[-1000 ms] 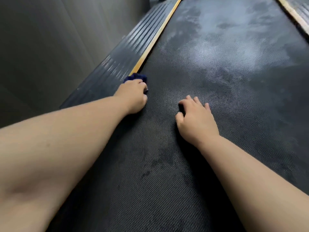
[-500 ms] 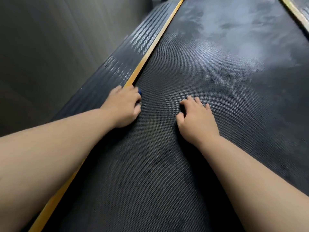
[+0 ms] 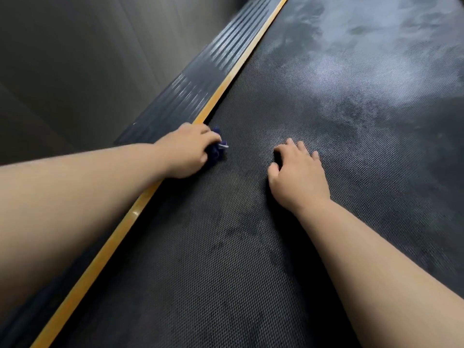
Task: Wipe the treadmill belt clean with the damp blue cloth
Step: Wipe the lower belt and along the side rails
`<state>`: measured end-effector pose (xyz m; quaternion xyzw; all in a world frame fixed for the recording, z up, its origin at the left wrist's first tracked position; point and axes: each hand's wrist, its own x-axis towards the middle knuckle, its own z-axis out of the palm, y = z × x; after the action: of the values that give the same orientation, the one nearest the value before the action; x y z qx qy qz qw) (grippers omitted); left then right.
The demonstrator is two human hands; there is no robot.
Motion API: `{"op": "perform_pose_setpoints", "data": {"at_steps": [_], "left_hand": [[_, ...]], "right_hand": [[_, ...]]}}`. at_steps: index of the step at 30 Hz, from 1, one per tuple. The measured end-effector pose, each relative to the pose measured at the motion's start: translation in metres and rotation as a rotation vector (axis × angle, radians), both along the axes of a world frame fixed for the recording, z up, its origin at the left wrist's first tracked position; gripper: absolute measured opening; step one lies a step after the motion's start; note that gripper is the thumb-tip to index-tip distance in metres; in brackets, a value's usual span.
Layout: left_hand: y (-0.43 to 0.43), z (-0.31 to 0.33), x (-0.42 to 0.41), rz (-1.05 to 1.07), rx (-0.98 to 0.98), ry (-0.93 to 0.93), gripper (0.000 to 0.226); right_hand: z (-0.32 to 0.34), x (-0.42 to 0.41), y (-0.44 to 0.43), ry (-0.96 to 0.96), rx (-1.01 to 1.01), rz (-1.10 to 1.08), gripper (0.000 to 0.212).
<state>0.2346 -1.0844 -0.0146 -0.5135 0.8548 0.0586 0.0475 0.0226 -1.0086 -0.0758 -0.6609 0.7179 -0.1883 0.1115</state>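
Note:
The black textured treadmill belt (image 3: 288,247) fills most of the view, with pale dusty smears across its far part. My left hand (image 3: 187,151) grips a bunched dark blue cloth (image 3: 215,153) with a small white tag, pressed on the belt right at its left edge. Most of the cloth is hidden under the hand. My right hand (image 3: 297,175) rests on the belt a short way to the right, fingers bent and fingertips on the surface, holding nothing.
A yellow strip (image 3: 120,232) borders the belt on the left, with a ribbed dark side rail (image 3: 190,79) beyond it. Grey floor or wall (image 3: 75,59) lies left of the rail.
My left hand drew the cloth back toward me along the belt's left edge, then shifted slightly right, so the cloth now shows beside the fingers. My right hand stayed in place.

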Motion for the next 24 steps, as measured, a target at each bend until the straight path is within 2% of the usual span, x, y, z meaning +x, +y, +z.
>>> {"op": "perform_pose_setpoints", "data": {"at_steps": [5,9,12,16,19,22,24], "left_hand": [[0.056,-0.021,0.016,0.011,-0.123,-0.002,0.046],[0.106,-0.01,0.053,-0.075,-0.026,-0.057,0.047],[0.086,0.0,0.06,-0.116,-0.145,-0.106,0.045],[0.057,-0.012,0.023,0.058,-0.25,-0.187,0.033],[0.083,-0.02,0.016,0.215,-0.254,-0.151,0.024],[0.119,-0.01,0.047,0.109,-0.162,-0.058,0.03],[0.142,0.002,0.063,0.122,-0.066,0.02,0.036]], "right_hand": [[-0.002,0.0,0.0,-0.006,-0.007,0.007,0.043],[0.002,0.001,0.002,-0.006,0.013,0.01,0.044],[0.013,0.002,0.003,-0.04,0.04,-0.003,0.044],[0.023,0.011,0.004,-0.089,-0.033,-0.035,0.042],[0.029,0.027,0.005,-0.138,-0.097,0.029,0.038],[0.039,0.037,0.007,-0.189,-0.089,0.101,0.035],[0.048,0.046,0.011,-0.249,-0.065,0.144,0.032]]}}
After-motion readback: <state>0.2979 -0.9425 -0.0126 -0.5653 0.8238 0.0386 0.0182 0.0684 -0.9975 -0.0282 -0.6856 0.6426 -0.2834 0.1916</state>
